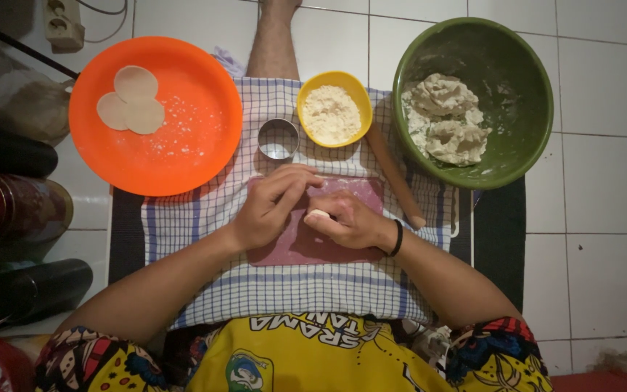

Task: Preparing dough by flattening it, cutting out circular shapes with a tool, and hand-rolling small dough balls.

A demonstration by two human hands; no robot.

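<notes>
While both hands meet over the pinkish-purple board, the small lump of dough sits pinched between them at the board's centre. The left hand curls over it from nine o'clock, fingers narrow and pressing on top; the right hand cups it from three o'clock, closed loosely around the pale piece. So the dough is held, not lying free.

Risks from here, as I judge them: the lump looks soft, and warm palms could make it stick and tear unless it gets a dusting from the yellow bowl of flour at twelve o'clock. The wooden rolling pin lies slanted at two o'clock, just beside the right wrist; a careless elbow could send it rolling off the cloth. The round metal cutter at eleven o'clock stands near the left knuckles and could be knocked over.

Further out, the green bowl at one o'clock holds the main mass of dough, and the orange plate at ten o'clock carries three flat cut rounds, overlapping, with flour scattered beside them.

The board rests on a blue-checked cloth, over a dark mat on a white tiled floor. Dark jars and bottles line the left edge; lighting is dim.
</notes>
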